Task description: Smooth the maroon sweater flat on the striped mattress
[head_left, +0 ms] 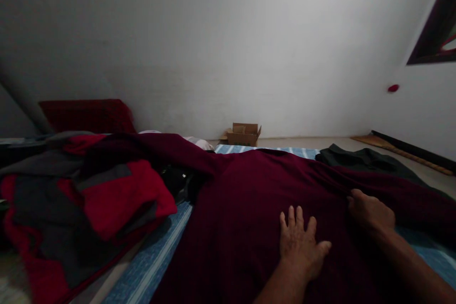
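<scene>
Left hand [301, 242] lies open and flat on the maroon garment [242, 209] spread over the striped mat [149, 261]; right hand [370, 211] pinches its fold. An uneven tug could bunch the cloth.

The left hand [301, 243] is lying flat, fingers spread, on a maroon garment [242, 209] that is covering much of a blue striped mat [156, 256]. The right hand [370, 211] is curling its fingers into a fold of the same cloth, which is puckering around them. A red and grey garment [107, 199] is lying heaped to the left, a dark garment [359, 159] is resting beyond the right hand, and a cardboard box [244, 134] is sitting against the wall [228, 33].
</scene>
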Demonstrator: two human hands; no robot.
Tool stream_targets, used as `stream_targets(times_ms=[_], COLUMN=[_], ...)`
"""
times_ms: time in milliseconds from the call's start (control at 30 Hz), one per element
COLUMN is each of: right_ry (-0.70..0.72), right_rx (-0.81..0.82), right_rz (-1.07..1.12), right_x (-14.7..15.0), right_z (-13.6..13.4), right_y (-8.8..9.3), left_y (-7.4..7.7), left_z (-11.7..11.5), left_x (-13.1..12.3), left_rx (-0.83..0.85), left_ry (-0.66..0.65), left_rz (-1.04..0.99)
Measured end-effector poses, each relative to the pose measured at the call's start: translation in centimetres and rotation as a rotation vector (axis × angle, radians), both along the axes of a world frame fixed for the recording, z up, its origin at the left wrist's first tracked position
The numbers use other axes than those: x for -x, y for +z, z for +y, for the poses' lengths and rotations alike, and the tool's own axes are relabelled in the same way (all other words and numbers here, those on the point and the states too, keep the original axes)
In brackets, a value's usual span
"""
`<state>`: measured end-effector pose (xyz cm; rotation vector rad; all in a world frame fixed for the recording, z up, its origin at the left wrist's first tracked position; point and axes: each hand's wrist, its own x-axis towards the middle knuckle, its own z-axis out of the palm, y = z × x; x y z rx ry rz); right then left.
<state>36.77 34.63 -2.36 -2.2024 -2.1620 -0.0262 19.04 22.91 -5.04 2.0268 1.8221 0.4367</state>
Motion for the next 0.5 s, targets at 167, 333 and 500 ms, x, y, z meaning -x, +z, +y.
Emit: stream_targets(times_ms=[167, 333, 500], right_ry=[0.051, 0.046, 0.011], right_rx=[-0.005, 0.035, 0.081], right_rz=[-0.026, 0.004, 0.105], right_x=[-0.2, -0.7, -1.6], right_z=[-0.3, 0.1, 0.7], right_y=[-0.4, -1.1, -2.7], left_y=[-0.3, 0.0, 0.1], left_z=[-0.1, -0.6, -1.0], left_x=[-0.1, -0.2, -0.3], left_rx=[-0.006, 0.004, 0.01], left_ry=[-0.003, -0.004, -0.003], left_rz=[-0.018, -0.052, -0.069])
